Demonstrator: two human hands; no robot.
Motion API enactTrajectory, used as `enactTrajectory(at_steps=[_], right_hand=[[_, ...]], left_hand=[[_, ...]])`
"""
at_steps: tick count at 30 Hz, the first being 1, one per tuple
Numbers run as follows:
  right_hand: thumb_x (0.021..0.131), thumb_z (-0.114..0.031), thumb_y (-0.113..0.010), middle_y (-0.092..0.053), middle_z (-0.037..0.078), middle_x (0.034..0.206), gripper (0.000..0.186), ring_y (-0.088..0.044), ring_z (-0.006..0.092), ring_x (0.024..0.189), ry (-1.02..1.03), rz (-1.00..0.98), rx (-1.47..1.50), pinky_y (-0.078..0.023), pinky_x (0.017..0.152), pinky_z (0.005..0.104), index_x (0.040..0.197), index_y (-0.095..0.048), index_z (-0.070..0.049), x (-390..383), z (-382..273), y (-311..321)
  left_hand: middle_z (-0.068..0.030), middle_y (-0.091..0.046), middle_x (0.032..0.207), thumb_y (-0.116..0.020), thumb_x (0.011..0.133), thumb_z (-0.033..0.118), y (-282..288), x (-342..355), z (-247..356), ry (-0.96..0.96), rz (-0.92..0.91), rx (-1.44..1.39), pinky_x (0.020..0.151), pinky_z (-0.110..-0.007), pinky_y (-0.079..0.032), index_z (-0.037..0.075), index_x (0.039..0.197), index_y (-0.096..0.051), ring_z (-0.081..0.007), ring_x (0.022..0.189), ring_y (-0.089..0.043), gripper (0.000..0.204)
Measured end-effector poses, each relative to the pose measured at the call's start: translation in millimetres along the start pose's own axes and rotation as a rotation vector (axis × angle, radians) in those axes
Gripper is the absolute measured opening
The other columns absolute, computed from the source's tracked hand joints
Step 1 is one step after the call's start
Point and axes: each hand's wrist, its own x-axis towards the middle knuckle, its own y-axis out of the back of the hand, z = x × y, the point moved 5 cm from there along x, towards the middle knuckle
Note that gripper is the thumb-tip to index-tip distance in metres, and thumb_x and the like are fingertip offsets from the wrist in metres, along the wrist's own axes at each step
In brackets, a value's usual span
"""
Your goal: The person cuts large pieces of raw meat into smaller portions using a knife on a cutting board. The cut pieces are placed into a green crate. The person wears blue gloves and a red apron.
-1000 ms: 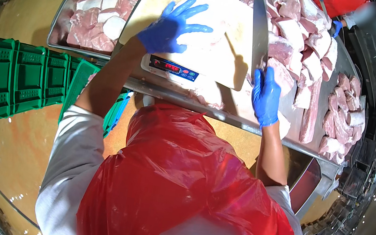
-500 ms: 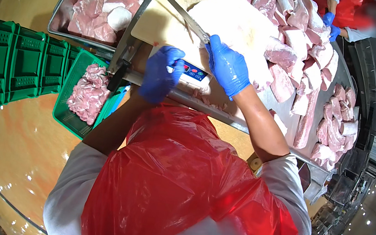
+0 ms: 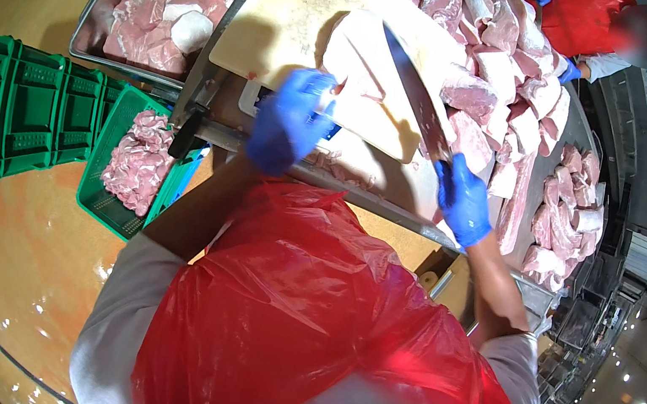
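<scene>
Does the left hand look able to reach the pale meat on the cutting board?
Probably yes: the left hand is by the near edge of the cutting board, and nothing visible blocks the pale meat; the knife in the right hand slants to the meat's right.

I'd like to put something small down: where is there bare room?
The cutting board is bare at its upper left, beside the pale meat piece and beyond the left hand. The meat heap crowds the right; the metal tray is packed.
</scene>
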Motion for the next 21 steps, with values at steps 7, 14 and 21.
enactTrajectory(at_steps=[7,14,21], right_hand=[[0.099,-0.013,-0.059,-0.065,0.026,0.077,0.017,-0.063,0.0477,0.068,-0.078,0.165,0.132,-0.047,0.055,0.0535,0.106,-0.048,-0.002,63,-51,-44],[0.097,-0.014,-0.054,-0.067,0.024,0.086,0.020,-0.068,0.0423,0.072,-0.025,-0.032,0.013,-0.054,0.060,0.0513,0.112,-0.046,-0.005,89,-93,-85],[0.094,-0.012,-0.053,-0.068,0.024,0.088,0.023,-0.069,0.0412,0.078,-0.097,-0.312,-0.118,-0.055,0.064,0.0510,0.114,-0.045,-0.004,68,-78,-76]], left_hand=[[-0.0132,-0.059,0.098,-0.070,0.081,0.009,-49,10,-11,-0.062,-0.169,0.326,0.086,-0.040,-0.052,0.003,0.099,-0.066,-0.0318,0.099,-0.060,0.019],[-0.0147,-0.061,0.101,-0.071,0.076,-0.003,-18,-10,-21,-0.040,-0.013,-0.068,0.084,-0.039,-0.052,0.001,0.098,-0.066,-0.0318,0.094,-0.061,0.022],[-0.0137,-0.063,0.090,-0.074,0.075,-0.003,-11,-6,-29,-0.001,0.056,-0.090,0.073,-0.036,-0.053,0.002,0.089,-0.066,-0.0296,0.079,-0.064,0.017]])
